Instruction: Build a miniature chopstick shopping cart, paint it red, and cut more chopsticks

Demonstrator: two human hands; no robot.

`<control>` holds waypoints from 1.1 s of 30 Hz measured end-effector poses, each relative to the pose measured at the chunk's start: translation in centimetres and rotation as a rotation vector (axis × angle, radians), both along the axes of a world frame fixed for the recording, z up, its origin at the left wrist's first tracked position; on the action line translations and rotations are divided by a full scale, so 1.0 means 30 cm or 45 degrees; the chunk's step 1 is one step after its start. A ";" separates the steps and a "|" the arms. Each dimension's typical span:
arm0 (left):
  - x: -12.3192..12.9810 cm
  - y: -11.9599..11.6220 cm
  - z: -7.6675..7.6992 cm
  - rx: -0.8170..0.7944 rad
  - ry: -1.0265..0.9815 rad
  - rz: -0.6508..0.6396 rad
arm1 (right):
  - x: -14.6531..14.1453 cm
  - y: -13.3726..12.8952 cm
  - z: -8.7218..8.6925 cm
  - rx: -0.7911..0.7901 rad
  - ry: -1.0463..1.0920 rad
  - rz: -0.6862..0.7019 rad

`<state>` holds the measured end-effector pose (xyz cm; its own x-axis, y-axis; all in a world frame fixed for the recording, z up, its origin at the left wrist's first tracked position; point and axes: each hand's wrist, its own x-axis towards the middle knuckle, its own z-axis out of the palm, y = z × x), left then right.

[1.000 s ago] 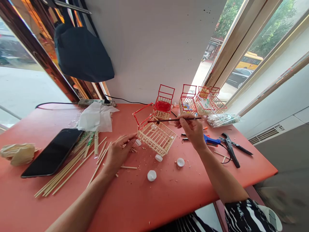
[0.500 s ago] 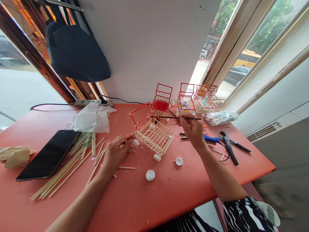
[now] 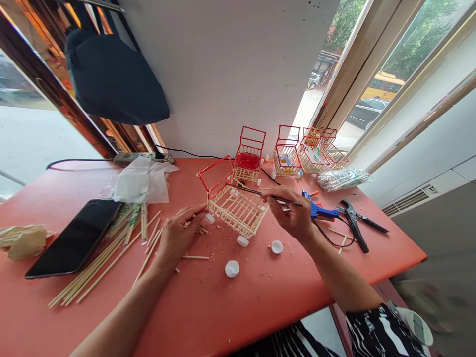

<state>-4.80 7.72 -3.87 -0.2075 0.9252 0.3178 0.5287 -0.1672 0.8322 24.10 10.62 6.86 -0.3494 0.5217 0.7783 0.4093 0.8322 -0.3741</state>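
A miniature shopping cart made of thin wooden sticks, its handle frame painted red, stands on the red table with white bottle caps as wheels. My left hand holds its near left corner with the fingertips, the thumb close to a cap wheel. A slim dark paintbrush is pinched in my right hand. Its tip is at the base of the red frame, though whether it touches is hard to tell. Behind it, a finished-looking red-trimmed cart carries a red container.
Loose bottle caps and wood crumbs lie in front. Left are wooden sticks, a black phone and white tissue. Right are a blue glue gun, pliers and bagged sticks. More red-trimmed carts stand behind.
My right hand has lowered toward me, and the brush tip has shifted left and slightly down along the cart's red frame. My left hand stays at the cart's corner.
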 end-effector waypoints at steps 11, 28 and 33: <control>-0.003 0.005 -0.020 0.003 0.005 -0.008 | 0.012 0.016 -0.017 0.043 -0.010 -0.009; 0.003 -0.004 0.005 -0.009 -0.028 -0.021 | 0.020 0.033 -0.015 0.113 -0.060 0.115; 0.002 -0.002 0.003 0.006 0.002 -0.017 | 0.022 0.032 -0.015 0.117 -0.058 0.102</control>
